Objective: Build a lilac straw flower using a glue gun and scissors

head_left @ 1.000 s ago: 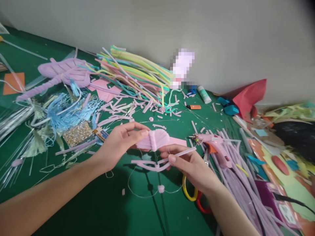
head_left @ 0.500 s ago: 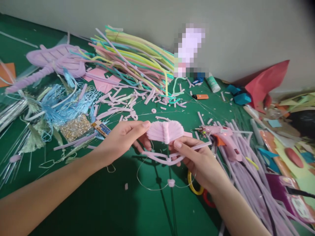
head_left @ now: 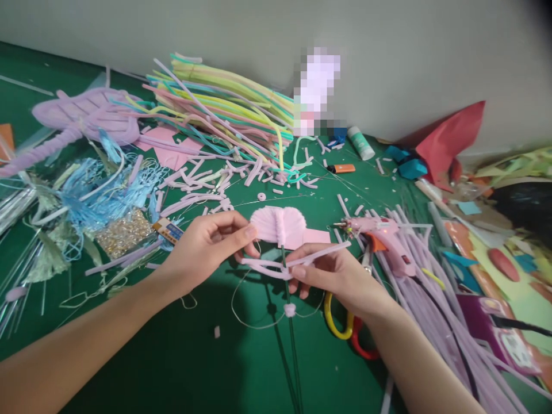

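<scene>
A pink fan-shaped fuzzy piece sits atop a thin dark stem, above the green table. My left hand pinches the fan's left edge between thumb and fingers. Just below the fan, my right hand grips a pink fuzzy strip that crosses the stem; one end sticks out past the fingers to the upper right. Lower on the stem is a small pink knot with thin wire looping out on both sides. A flat pink piece shows behind the fan's right side.
A pink glue gun lies on the right beside lilac stems and yellow-and-red-handled scissors. Coloured stems, cut bits, blue tassels and a bag of beads lie behind and left. An orange lighter is farther back.
My right hand has come off the fan's lower right edge and moved slightly down onto the strip. The flat pink piece shows more. The whole view has shifted a little.
</scene>
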{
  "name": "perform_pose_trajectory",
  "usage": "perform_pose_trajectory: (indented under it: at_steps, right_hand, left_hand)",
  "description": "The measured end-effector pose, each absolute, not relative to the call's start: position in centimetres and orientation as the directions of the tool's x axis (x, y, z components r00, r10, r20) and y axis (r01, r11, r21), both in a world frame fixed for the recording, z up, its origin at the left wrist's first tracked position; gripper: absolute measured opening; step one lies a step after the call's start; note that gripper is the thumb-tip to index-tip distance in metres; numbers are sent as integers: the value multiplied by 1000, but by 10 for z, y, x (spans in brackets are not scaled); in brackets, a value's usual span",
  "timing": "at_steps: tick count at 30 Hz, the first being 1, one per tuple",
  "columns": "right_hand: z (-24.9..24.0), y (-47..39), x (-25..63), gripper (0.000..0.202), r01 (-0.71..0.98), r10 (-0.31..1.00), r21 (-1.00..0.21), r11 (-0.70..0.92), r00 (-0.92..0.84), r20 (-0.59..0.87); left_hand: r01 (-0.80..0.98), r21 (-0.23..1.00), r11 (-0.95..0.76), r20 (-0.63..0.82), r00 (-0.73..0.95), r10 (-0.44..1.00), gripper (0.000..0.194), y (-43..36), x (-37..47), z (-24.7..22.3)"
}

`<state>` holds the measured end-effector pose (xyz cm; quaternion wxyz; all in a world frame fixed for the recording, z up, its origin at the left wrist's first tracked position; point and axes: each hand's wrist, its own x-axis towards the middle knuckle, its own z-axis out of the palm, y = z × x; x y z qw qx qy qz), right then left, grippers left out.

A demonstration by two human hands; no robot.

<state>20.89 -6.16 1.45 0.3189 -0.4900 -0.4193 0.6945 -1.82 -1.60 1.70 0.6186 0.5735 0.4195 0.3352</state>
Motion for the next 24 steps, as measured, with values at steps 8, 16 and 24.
perform_pose_trajectory:
  at_steps: [8,16,24]
  right_hand:
    - [19,-63,200,19,-59,805,-836,-545,-313,-503]
    - [18,-64,196,22,-72,848,-864,-497,-248,-468]
    - [21,-62,193,21,-159,913,-908,-389,-196,-357]
  left_hand:
    - [22,986,168,-161,430,888,21,-23,-10,16]
    - [55,980,190,-195,440,877,19,-25,-8,15]
    - [76,980,183,-197,460,866,18,-27,-6,14]
